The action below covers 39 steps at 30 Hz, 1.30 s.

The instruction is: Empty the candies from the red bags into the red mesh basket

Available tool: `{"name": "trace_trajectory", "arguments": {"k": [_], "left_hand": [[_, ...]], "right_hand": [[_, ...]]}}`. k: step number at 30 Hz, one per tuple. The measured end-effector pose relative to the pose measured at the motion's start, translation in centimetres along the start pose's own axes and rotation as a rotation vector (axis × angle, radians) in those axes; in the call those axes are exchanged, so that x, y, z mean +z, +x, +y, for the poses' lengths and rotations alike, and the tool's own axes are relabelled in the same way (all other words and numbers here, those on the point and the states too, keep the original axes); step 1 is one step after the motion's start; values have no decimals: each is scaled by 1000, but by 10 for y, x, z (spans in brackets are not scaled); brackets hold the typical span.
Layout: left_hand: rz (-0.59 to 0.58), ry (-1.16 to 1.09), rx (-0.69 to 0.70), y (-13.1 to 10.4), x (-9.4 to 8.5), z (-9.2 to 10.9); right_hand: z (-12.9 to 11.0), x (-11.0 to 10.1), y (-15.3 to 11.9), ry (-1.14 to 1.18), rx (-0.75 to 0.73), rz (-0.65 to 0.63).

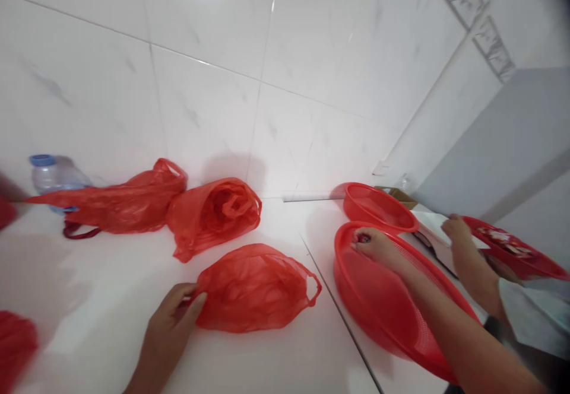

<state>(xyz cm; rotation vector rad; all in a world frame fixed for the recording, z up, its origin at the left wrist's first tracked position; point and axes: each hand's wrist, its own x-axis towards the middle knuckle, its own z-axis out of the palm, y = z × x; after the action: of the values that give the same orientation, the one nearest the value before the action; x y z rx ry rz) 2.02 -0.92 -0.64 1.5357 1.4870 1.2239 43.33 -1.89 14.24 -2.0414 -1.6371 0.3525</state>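
Note:
My left hand (173, 317) pinches the left edge of a red plastic bag (253, 290), which lies with its mouth spread open on the white table. The bag's loop handle points right. My right hand (371, 244) is closed over the upper left part of a large red basket (383, 311). Something small and dark shows at its fingers, too small to name.
More red bags (214, 213) lie by the tiled wall, beside a blue-capped bottle (44, 174). A second red basket (378, 207) stands behind the large one. At right, another person's arm (472, 263) reaches near a red basket with items (512, 245).

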Motion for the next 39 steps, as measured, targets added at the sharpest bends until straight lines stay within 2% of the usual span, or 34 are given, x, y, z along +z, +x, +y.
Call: {"name": "trace_trajectory", "arguments": {"k": [2,5,9,12,15,19,23,25,28,31,36,39], "left_hand": [[-11,-8,71,-1,1,2],[-26,21,134,-4,4,4],[-44,40,156,-8,4,6],[-53,42,154,-10,3,7],[-76,43,182,-10,3,7],[-80,34,181,-9,3,4],[-78,30,171,-8,4,3],[-88,24,161,-8,4,3],[-96,9,145,-8,4,4],[-110,3,116,-7,4,2],[-127,-8,76,-6,3,-3],[-130,8,43,-5,3,-5]], "right_hand": [[-4,0,0,-23,-144,76],[-33,5,-19,-103,-364,141],[-87,34,-55,-145,-595,21],[-113,66,-67,-133,-701,-112],[-123,102,-63,-124,-719,-184],[-121,147,-47,-166,-687,-156],[-114,173,-37,-159,-720,-158],[-110,172,-39,-124,-723,-132],[-104,154,-49,-69,-665,-65],[-89,124,-59,-56,-567,-6],[-45,72,-64,-192,-382,194],[-21,43,-59,-299,-279,148]]}}
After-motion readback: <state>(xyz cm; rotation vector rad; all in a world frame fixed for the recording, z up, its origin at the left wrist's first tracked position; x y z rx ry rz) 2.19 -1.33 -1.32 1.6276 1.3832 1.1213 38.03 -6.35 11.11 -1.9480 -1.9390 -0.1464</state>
